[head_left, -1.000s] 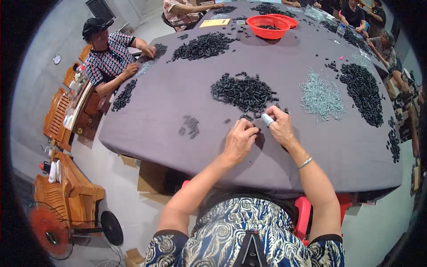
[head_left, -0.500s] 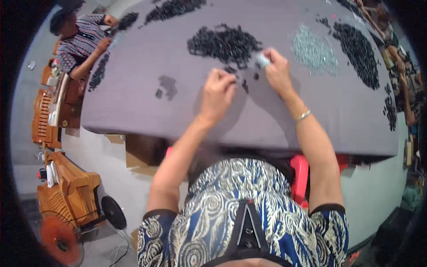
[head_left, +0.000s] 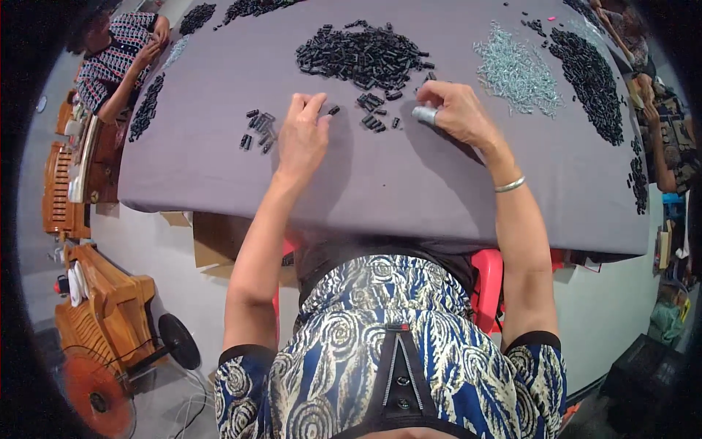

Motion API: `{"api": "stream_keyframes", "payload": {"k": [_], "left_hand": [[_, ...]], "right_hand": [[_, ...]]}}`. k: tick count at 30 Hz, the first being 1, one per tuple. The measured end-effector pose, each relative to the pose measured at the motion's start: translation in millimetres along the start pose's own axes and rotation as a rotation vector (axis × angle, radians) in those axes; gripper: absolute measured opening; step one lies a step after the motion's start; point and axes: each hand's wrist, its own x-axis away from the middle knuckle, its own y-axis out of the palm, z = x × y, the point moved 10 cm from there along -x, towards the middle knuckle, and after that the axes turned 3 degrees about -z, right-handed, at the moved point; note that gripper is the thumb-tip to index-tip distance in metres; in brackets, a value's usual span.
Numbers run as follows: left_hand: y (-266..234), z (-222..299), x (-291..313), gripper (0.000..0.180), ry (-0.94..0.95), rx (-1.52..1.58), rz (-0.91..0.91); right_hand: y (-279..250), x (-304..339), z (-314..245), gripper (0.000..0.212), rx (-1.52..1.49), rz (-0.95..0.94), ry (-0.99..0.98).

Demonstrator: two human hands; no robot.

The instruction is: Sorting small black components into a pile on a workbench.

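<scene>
My left hand (head_left: 302,135) is closed in a pinch, with a small black cylindrical piece (head_left: 333,110) at its fingertips. Beside it, on the left, lies a loose group of similar black pieces (head_left: 262,132). My right hand (head_left: 459,113) is curled, palm down; a light grey cover or wrap (head_left: 425,115) shows at its thumb. What its fingers hold, if anything, is hidden. Between the hands lie several stray black pieces (head_left: 373,108). Just beyond is a large heap of black pieces (head_left: 358,55).
A pile of small silvery pieces (head_left: 515,73) lies right of my right hand, and another black heap (head_left: 585,84) beyond it. The grey tablecloth (head_left: 409,197) covers the table. People sit at both sides. A fan (head_left: 99,395) stands at lower left.
My left hand has moved left, toward the small group of black pieces. My right hand has come slightly lower and its fingers are turned more downward.
</scene>
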Motion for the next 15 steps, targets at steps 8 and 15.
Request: {"api": "stream_keyframes", "payload": {"k": [8, 15], "left_hand": [[27.6, 10.5, -27.2, 0.021, 0.101, 0.038, -0.073], [21.6, 30.9, -17.2, 0.020, 0.029, 0.229, -0.012]], "right_hand": [[3.4, -4.1, -24.9, 0.014, 0.187, 0.122, -0.186], [-12.4, 7.4, -46.1, 0.019, 0.009, 0.276, -0.324]]}}
